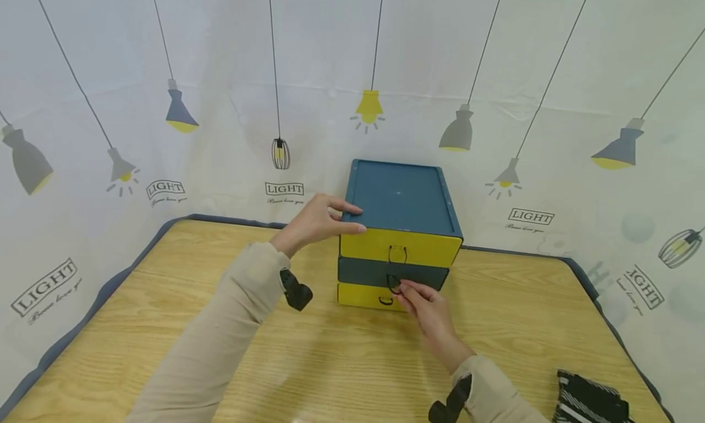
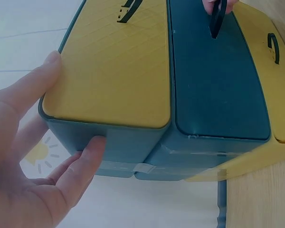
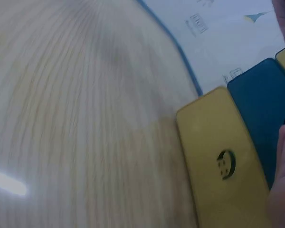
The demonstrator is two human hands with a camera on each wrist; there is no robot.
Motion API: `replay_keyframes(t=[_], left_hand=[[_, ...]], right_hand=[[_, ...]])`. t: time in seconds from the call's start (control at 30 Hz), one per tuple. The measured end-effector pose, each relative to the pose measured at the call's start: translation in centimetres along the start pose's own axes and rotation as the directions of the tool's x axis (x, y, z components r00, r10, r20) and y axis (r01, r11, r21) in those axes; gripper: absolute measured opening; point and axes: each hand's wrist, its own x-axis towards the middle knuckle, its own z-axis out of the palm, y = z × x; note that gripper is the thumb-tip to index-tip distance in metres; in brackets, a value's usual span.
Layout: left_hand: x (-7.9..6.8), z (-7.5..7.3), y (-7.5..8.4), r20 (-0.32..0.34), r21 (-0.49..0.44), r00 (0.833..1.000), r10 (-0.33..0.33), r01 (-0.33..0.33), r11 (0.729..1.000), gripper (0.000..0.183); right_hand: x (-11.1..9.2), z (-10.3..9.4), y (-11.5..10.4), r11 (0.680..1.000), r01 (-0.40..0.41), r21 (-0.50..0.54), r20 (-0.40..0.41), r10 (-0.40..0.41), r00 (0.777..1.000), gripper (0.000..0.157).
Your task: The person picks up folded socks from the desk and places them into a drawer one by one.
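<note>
A small drawer cabinet with a blue top (image 1: 398, 196) stands on the table, its front towards me. It has a yellow top drawer (image 1: 363, 245), a dark teal middle drawer (image 1: 359, 272) and a yellow bottom drawer (image 1: 355, 294), each with a black loop handle. My right hand (image 1: 432, 316) pinches the middle drawer's handle (image 2: 218, 21) between thumb and fingertips. My left hand (image 1: 315, 222) rests at the upper left front corner, its fingers spread and fairly straight. In the left wrist view, fingertips (image 2: 94, 146) touch the cabinet's side. All three drawers look closed or nearly so.
A black-and-white patterned cloth item (image 1: 589, 398) lies at the table's right front. The wood-grain table (image 1: 297, 349) ends in a dark blue edge at the back, against a pale curtain (image 1: 325, 56) printed with hanging lamps. A wrist camera (image 1: 295, 289) sits on each sleeve.
</note>
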Motion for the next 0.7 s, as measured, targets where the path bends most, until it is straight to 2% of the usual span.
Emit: replay_keyframes(t=[0.23, 0.43, 0.57, 0.7], left_hand=[[-0.1, -0.1, 0.1, 0.005, -0.011, 1.000, 0.002, -0.002, 1.000, 0.038], [0.0, 0.0, 0.1, 0.002, -0.005, 1.000, -0.003, 0.003, 1.000, 0.037], [0.0, 0.0, 0.1, 0.003, -0.001, 1.000, -0.001, 0.001, 1.000, 0.038], [0.0, 0.0, 0.0, 0.000, -0.001, 1.000, -0.001, 0.001, 1.000, 0.038]], right_hand=[[0.8, -1.7, 2.3, 0.981, 0.129, -0.143, 0.088, -0.117, 0.989, 0.037], [1.3, -1.6, 3.8, 0.955, 0.110, -0.275, 0.051, -0.100, 0.994, 0.026], [1.7, -1.0, 4.6, 0.964, 0.057, -0.261, 0.024, -0.053, 0.998, 0.025], [1.9, -0.5, 5.1, 0.984, 0.018, -0.177, -0.024, -0.023, 0.999, 0.025]])
